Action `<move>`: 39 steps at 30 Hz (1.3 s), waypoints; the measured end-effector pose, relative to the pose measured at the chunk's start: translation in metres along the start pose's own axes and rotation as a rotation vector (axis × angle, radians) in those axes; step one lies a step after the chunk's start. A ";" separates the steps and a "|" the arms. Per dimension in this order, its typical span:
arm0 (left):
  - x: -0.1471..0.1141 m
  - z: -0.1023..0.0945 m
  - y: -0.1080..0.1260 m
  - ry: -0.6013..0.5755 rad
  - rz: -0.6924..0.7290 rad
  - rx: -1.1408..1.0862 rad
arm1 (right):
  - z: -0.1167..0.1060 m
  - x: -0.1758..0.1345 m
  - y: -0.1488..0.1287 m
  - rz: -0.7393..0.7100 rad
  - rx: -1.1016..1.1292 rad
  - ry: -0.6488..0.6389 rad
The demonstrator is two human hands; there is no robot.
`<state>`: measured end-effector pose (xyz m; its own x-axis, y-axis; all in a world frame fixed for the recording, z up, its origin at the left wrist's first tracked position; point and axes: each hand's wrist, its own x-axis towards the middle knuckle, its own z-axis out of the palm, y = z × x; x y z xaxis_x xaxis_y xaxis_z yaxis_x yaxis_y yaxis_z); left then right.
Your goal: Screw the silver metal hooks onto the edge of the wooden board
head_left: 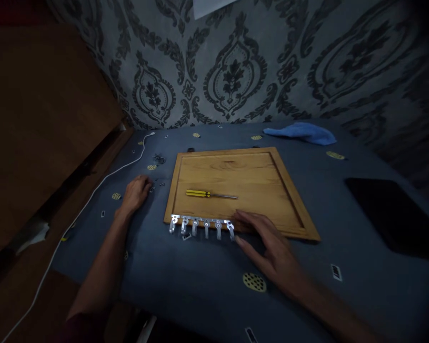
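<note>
A metal hook rail with several hooks lies along the near edge of a framed wooden board. On the board's panel rests a screwdriver with a yellow and black handle. My right hand is at the rail's right end, thumb and fingers spread apart around that end; whether it touches the rail is unclear. My left hand lies on the cloth left of the board, fingers curled together beside small screws. What its fingertips hold, if anything, is hidden.
A small dark heap of metal pieces sits beyond my left hand. A white cable runs down the left side by wooden furniture. A blue cloth lies at the back, and a black flat object at right.
</note>
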<state>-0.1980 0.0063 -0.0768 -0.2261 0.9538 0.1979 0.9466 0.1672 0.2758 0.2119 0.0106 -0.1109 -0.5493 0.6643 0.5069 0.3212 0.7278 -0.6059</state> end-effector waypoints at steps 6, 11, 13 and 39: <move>-0.006 -0.018 0.050 -0.018 0.127 -0.190 | 0.000 0.000 -0.004 -0.009 0.004 0.012; -0.018 -0.024 0.121 -0.252 0.366 -0.372 | 0.000 0.000 -0.004 0.001 -0.011 -0.045; -0.021 -0.023 0.147 -0.354 0.487 -0.421 | 0.001 0.000 -0.004 0.005 -0.015 -0.057; -0.008 -0.006 0.193 -0.802 0.684 -0.234 | -0.007 0.001 -0.011 -0.014 0.064 -0.091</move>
<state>-0.0154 0.0293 -0.0192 0.6311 0.7263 -0.2726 0.7283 -0.4338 0.5304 0.2129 0.0042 -0.0995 -0.6222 0.6336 0.4598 0.2642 0.7229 -0.6385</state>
